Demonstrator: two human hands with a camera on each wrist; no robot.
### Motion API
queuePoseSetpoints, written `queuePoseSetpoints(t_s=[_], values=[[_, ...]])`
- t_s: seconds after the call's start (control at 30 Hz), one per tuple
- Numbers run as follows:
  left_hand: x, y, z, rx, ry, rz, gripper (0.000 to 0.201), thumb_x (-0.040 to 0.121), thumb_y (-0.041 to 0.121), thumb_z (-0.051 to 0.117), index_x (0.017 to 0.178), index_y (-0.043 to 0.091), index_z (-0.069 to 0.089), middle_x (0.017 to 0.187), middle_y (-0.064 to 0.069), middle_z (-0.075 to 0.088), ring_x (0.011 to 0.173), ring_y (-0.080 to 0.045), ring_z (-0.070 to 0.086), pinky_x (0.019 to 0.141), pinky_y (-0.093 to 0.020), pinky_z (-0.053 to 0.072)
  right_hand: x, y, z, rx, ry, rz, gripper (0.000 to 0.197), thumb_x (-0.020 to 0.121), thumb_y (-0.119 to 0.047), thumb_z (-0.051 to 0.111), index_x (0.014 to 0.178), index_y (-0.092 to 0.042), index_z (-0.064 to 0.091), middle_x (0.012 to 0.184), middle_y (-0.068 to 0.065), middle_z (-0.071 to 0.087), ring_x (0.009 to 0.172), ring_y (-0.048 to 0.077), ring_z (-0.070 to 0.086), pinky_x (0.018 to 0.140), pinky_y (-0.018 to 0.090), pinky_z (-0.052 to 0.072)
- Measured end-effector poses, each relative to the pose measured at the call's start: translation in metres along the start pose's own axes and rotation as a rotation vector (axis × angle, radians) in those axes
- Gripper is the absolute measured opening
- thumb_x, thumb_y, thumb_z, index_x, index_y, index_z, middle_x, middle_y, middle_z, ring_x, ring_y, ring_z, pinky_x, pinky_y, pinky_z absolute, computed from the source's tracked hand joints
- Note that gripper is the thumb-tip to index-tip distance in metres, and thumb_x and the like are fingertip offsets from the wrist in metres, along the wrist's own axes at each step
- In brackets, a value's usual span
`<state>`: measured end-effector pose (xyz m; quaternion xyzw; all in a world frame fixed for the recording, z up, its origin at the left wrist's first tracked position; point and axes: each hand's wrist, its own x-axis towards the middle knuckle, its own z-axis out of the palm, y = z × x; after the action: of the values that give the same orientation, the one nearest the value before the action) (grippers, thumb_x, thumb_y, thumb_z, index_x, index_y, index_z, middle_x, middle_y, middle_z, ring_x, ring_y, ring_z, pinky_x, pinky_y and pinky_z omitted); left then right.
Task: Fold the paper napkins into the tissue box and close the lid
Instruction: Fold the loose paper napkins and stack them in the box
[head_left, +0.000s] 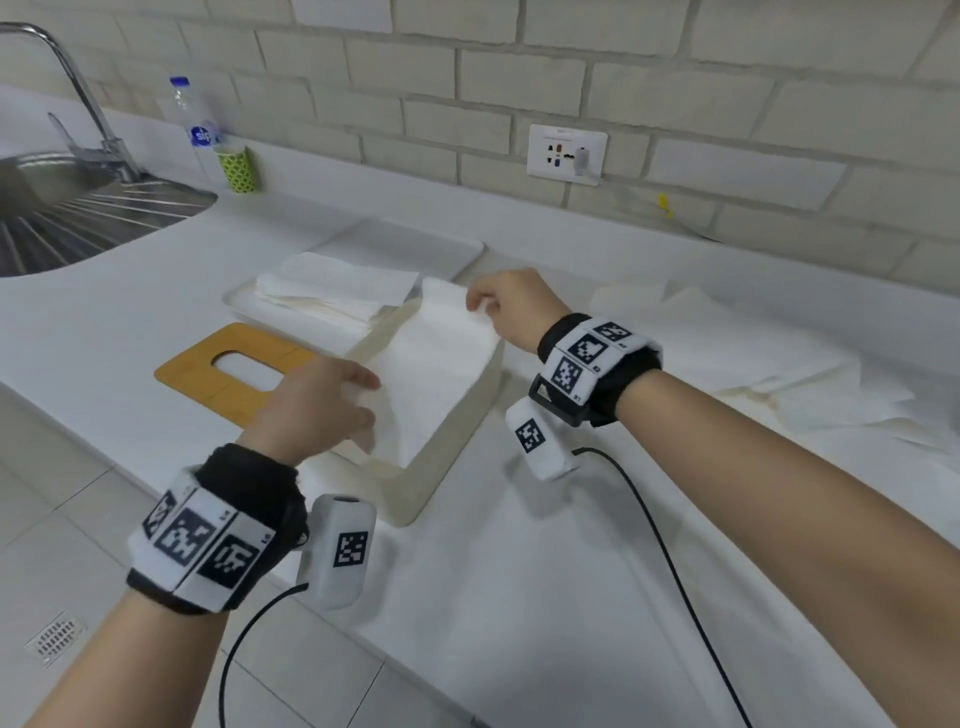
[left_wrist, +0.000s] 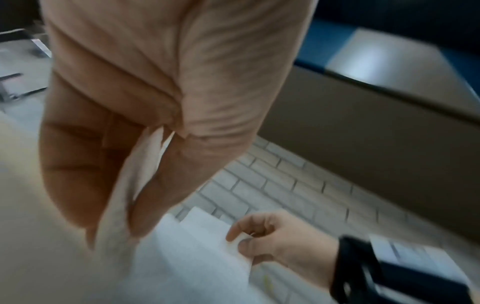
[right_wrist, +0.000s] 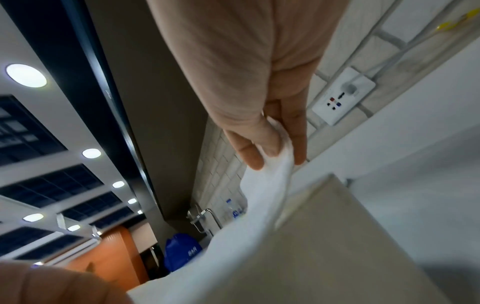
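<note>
Napkin (head_left: 436, 358) | spanning tissue box (head_left: 415, 499), long axis 1–7 o'clock | right hand (head_left: 514, 306) pinching 1 o'clock end | left hand (head_left: 317, 410) pinching 7 o'clock end

Your white paper napkin (head_left: 441, 358) lies spread over the open beige tissue box (head_left: 415, 493), pinched at its 1 o'clock and 8 o'clock ends. The bamboo lid (head_left: 208, 374), slotted, lies flat at the box's 9 o'clock.

Soft matt paper napkin (head_left: 436, 358), smooth wooden lid (head_left: 208, 371), brushed-metal sink (head_left: 78, 208).
</note>
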<state>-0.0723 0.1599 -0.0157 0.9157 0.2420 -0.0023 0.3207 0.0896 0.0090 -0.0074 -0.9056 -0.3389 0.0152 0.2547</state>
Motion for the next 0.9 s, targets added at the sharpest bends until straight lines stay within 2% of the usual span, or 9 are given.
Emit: queuePoseSetpoints(t_s=[0.13, 0.37, 0.47, 0.53, 0.63, 0.73, 0.83, 0.87, 0.9], values=[[0.01, -0.005, 0.008, 0.234, -0.143, -0.003, 0.044, 0.078, 0.003, 0.069, 0.12, 0.014, 0.059, 0.111, -0.003, 0.048, 0.091, -0.017, 0.046, 0.068, -0.022, 0.038, 0.016, -0.002, 0.021, -0.158, -0.224, 0.075, 0.037, 0.089, 0.007, 0.04, 0.106, -0.011, 0.067, 0.123, 0.014, 0.054, 0.104, 0.03, 0.058, 0.093, 0.034, 0.047], [0.017, -0.005, 0.014, 0.509, -0.225, 0.065, 0.031, 0.089, 0.006, 0.049, 0.116, 0.003, 0.063, 0.118, -0.011, 0.059, 0.108, -0.026, 0.055, 0.084, -0.028, 0.046, 0.026, -0.019, 0.038, -0.46, -0.47, 0.107, 0.031, 0.091, -0.002, 0.044, 0.119, -0.003, 0.058, 0.118, 0.012, 0.054, 0.097, 0.028, 0.06, 0.076, 0.03, 0.047], [0.021, -0.006, 0.014, 0.586, -0.264, 0.076, 0.031, 0.09, 0.008, 0.047, 0.118, 0.004, 0.06, 0.118, -0.011, 0.058, 0.11, -0.025, 0.054, 0.089, -0.029, 0.046, 0.027, -0.021, 0.044, -0.537, -0.485, 0.117, 0.015, 0.089, -0.004, 0.048, 0.101, -0.002, 0.057, 0.08, 0.005, 0.046, 0.059, 0.017, 0.045, 0.049, 0.025, 0.034], [0.022, -0.006, 0.014, 0.615, -0.276, 0.084, 0.031, 0.09, 0.009, 0.048, 0.119, 0.006, 0.059, 0.119, -0.01, 0.057, 0.109, -0.024, 0.053, 0.089, -0.028, 0.046, 0.026, -0.024, 0.044, -0.578, -0.492, 0.142, 0.004, 0.089, -0.005, 0.048, 0.086, -0.007, 0.051, 0.07, 0.002, 0.037, 0.054, 0.015, 0.038, 0.046, 0.024, 0.028], [0.023, -0.005, 0.016, 0.628, -0.301, 0.093, 0.031, 0.091, 0.012, 0.051, 0.121, 0.007, 0.055, 0.119, -0.009, 0.056, 0.108, -0.024, 0.053, 0.085, -0.027, 0.043, 0.028, -0.022, 0.048, -0.583, -0.532, 0.102, 0.026, 0.088, -0.003, 0.046, 0.063, -0.008, 0.04, 0.065, 0.002, 0.037, 0.054, 0.016, 0.037, 0.046, 0.022, 0.028], [0.023, -0.005, 0.017, 0.65, -0.309, 0.095, 0.027, 0.088, 0.012, 0.055, 0.115, 0.008, 0.057, 0.107, -0.006, 0.057, 0.098, -0.023, 0.054, 0.083, -0.028, 0.044, 0.029, -0.022, 0.052, -0.567, -0.522, 0.086, 0.031, 0.089, -0.004, 0.044, 0.059, -0.009, 0.037, 0.063, 0.002, 0.039, 0.055, 0.018, 0.039, 0.048, 0.022, 0.03], [0.02, -0.001, 0.019, 0.794, -0.242, 0.163, 0.014, 0.09, 0.017, 0.051, 0.097, 0.009, 0.061, 0.086, 0.002, 0.05, 0.087, -0.018, 0.049, 0.08, -0.027, 0.047, 0.027, -0.023, 0.056, -0.586, -0.506, 0.079, 0.014, 0.091, -0.007, 0.045, 0.078, -0.007, 0.051, 0.08, 0.002, 0.051, 0.068, 0.018, 0.051, 0.061, 0.028, 0.04], [0.019, 0.001, 0.019, 0.856, -0.208, 0.211, 0.017, 0.092, 0.019, 0.049, 0.099, 0.01, 0.061, 0.09, 0.003, 0.05, 0.093, -0.018, 0.049, 0.079, -0.025, 0.044, 0.027, -0.023, 0.056, -0.564, -0.49, 0.049, 0.01, 0.09, -0.007, 0.047, 0.096, -0.005, 0.054, 0.096, 0.004, 0.053, 0.084, 0.022, 0.056, 0.069, 0.031, 0.044], [0.018, 0.002, 0.021, 0.893, -0.193, 0.264, 0.019, 0.093, 0.02, 0.047, 0.103, 0.012, 0.061, 0.099, 0.002, 0.051, 0.102, -0.019, 0.048, 0.08, -0.025, 0.041, 0.029, -0.021, 0.058, -0.558, -0.487, 0.022, 0.025, 0.088, -0.007, 0.049, 0.113, -0.003, 0.05, 0.114, 0.007, 0.05, 0.1, 0.026, 0.054, 0.08, 0.034, 0.045]])
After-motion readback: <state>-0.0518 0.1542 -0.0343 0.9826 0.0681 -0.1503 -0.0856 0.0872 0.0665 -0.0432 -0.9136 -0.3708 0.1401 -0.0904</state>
